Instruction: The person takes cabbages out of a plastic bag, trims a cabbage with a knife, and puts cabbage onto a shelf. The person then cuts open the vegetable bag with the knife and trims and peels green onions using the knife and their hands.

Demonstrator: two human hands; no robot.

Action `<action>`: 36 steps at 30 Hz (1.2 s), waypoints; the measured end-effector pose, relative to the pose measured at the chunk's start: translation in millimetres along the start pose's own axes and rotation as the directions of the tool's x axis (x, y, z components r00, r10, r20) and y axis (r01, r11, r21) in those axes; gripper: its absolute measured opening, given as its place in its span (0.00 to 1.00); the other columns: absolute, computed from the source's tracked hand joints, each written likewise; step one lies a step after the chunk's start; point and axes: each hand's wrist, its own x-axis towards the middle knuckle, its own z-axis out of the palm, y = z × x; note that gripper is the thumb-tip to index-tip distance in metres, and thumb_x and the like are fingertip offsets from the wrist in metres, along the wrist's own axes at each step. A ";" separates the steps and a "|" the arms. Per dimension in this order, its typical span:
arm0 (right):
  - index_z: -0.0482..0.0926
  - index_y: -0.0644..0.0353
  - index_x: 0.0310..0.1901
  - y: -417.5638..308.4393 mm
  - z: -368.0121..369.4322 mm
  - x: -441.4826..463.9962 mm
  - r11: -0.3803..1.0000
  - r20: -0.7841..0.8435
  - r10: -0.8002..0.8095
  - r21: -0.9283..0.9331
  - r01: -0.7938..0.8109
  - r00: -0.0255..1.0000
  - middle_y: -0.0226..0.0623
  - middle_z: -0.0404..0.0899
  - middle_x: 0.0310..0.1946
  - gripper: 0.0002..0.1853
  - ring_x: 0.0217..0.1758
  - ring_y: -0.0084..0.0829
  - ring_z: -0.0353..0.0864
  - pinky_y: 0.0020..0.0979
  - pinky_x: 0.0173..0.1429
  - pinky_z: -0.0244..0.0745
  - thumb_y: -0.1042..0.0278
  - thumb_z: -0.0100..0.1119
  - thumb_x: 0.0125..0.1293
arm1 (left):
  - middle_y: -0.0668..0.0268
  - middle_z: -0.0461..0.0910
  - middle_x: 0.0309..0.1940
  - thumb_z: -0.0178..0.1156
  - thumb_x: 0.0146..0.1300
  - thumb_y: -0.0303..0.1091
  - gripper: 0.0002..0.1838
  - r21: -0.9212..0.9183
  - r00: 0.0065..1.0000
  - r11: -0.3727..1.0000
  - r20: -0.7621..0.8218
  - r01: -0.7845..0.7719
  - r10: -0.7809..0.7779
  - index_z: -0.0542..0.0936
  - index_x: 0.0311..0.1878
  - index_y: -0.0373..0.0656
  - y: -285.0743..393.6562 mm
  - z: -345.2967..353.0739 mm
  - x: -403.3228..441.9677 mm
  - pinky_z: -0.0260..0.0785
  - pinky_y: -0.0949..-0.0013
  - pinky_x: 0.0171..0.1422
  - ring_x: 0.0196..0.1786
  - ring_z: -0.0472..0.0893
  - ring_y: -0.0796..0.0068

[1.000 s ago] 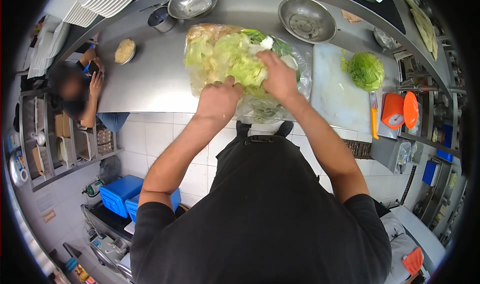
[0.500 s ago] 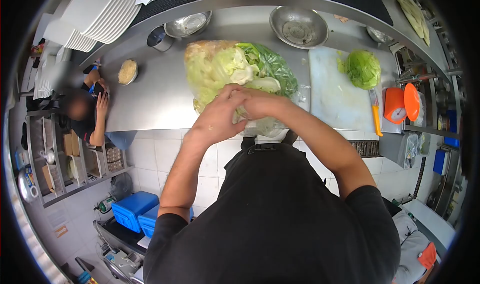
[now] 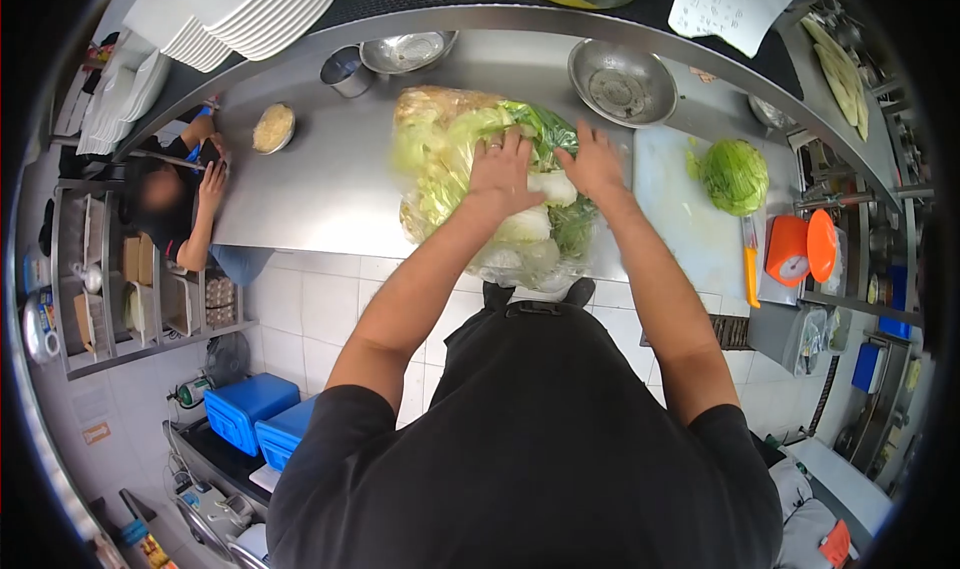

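A clear plastic bag of leafy greens (image 3: 440,169) lies on the steel counter in front of me, with pale lettuce on its left and darker green leaves on its right. My left hand (image 3: 503,176) rests on top of the bag, fingers spread and pointing away from me. At the bag's right side my right hand (image 3: 597,164) touches the plastic beside the dark leaves, its fingers apart. Neither hand is closed around anything. The undersides of both palms are hidden.
To the right, a white cutting board (image 3: 665,209) bears a green cabbage (image 3: 735,177) and a yellow-handled knife (image 3: 751,274), beside an orange scale (image 3: 788,252). Metal bowls (image 3: 622,84) stand at the back. A person (image 3: 180,209) sits at the counter's left end, near a bowl (image 3: 273,129).
My hands were together, overlapping at the bag's near side. They have moved apart and forward, the left onto the bag's top and the right to its right side. The camera view has shifted.
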 end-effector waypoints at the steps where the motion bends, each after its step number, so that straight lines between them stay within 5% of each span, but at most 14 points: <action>1: 0.79 0.58 0.64 6.8 2.7 5.8 0.997 0.098 0.030 0.068 -0.037 0.995 0.54 0.81 0.60 0.25 0.59 0.59 0.83 0.52 0.64 0.79 0.52 0.66 0.72 | 0.51 0.73 0.73 0.69 0.57 0.63 0.45 0.055 0.998 0.998 0.065 0.004 -0.008 0.76 0.70 0.39 0.9 -2.7 -3.9 0.59 0.46 0.81 0.75 0.72 0.50; 3: 0.78 0.59 0.65 19.8 2.5 9.4 0.972 0.306 0.085 0.185 -0.147 0.948 0.55 0.82 0.60 0.27 0.62 0.58 0.82 0.52 0.66 0.78 0.50 0.65 0.72 | 0.51 0.74 0.73 0.67 0.57 0.66 0.47 0.126 0.981 0.992 0.193 0.012 -0.036 0.76 0.71 0.39 2.5 -8.0 -9.2 0.57 0.47 0.82 0.75 0.73 0.51; 9: 0.77 0.60 0.66 39.1 -11.3 26.0 0.952 0.330 0.063 0.262 -0.156 0.942 0.54 0.85 0.58 0.28 0.63 0.54 0.83 0.50 0.66 0.78 0.50 0.65 0.73 | 0.52 0.78 0.70 0.58 0.61 0.70 0.47 0.283 0.885 0.953 0.410 0.107 -0.221 0.77 0.71 0.39 -34.0 -8.4 -17.5 0.54 0.54 0.83 0.74 0.75 0.56; 15: 0.76 0.59 0.70 45.1 -19.1 28.3 0.946 0.351 0.024 0.294 -0.134 0.936 0.52 0.83 0.62 0.33 0.66 0.54 0.81 0.46 0.71 0.76 0.47 0.68 0.71 | 0.51 0.75 0.72 0.59 0.62 0.69 0.46 0.324 0.890 0.932 0.359 0.163 -0.281 0.79 0.69 0.38 -68.2 8.9 -24.1 0.57 0.58 0.83 0.73 0.76 0.57; 18: 0.78 0.59 0.68 40.5 -23.0 21.0 0.952 0.318 0.012 0.287 -0.109 0.948 0.51 0.80 0.66 0.32 0.71 0.54 0.77 0.44 0.73 0.74 0.46 0.69 0.70 | 0.50 0.74 0.72 0.63 0.61 0.67 0.45 0.304 0.912 0.940 0.321 0.155 -0.255 0.79 0.69 0.37 -62.0 5.8 -26.7 0.62 0.56 0.79 0.72 0.77 0.55; 21: 0.81 0.61 0.63 22.6 -37.1 8.0 0.975 -0.054 -0.095 0.195 0.104 0.994 0.51 0.80 0.64 0.28 0.70 0.55 0.76 0.45 0.72 0.74 0.50 0.69 0.70 | 0.49 0.73 0.73 0.67 0.62 0.62 0.42 0.233 0.902 0.956 0.349 0.181 -0.256 0.79 0.67 0.36 -46.0 -16.1 -22.6 0.69 0.55 0.75 0.73 0.77 0.52; 25: 0.82 0.64 0.58 -17.3 -63.4 2.1 0.953 -0.036 -0.211 0.214 0.214 0.977 0.48 0.82 0.56 0.20 0.65 0.52 0.78 0.46 0.69 0.75 0.61 0.64 0.71 | 0.45 0.70 0.74 0.64 0.68 0.50 0.31 0.117 0.882 0.972 0.410 0.203 -0.234 0.80 0.65 0.35 -35.1 -48.4 -8.5 0.73 0.55 0.72 0.72 0.77 0.48; 28: 0.83 0.65 0.56 -49.0 -58.3 -0.2 0.933 0.087 -0.301 0.233 0.275 0.950 0.47 0.83 0.55 0.15 0.64 0.50 0.78 0.45 0.69 0.75 0.71 0.59 0.70 | 0.42 0.71 0.73 0.57 0.72 0.39 0.27 0.150 0.882 0.959 0.378 0.242 -0.281 0.75 0.69 0.33 -65.9 -10.2 21.9 0.73 0.54 0.72 0.69 0.79 0.44; 31: 0.84 0.64 0.56 -70.5 -32.1 -3.1 0.900 0.157 -0.407 0.234 0.367 0.900 0.47 0.82 0.59 0.17 0.67 0.49 0.77 0.44 0.72 0.73 0.77 0.55 0.67 | 0.40 0.74 0.70 0.53 0.72 0.33 0.30 -0.003 0.942 0.945 0.083 0.326 -0.325 0.67 0.75 0.34 -79.7 -11.2 35.8 0.73 0.52 0.73 0.68 0.80 0.43; 36: 0.79 0.64 0.63 -94.9 -2.4 5.2 0.833 0.098 -0.518 0.285 0.475 0.850 0.51 0.77 0.69 0.23 0.74 0.48 0.73 0.42 0.79 0.68 0.79 0.52 0.67 | 0.44 0.74 0.70 0.60 0.68 0.32 0.35 -0.133 0.938 0.932 -0.038 0.338 -0.345 0.65 0.77 0.38 -96.9 -37.4 63.2 0.70 0.51 0.76 0.72 0.75 0.43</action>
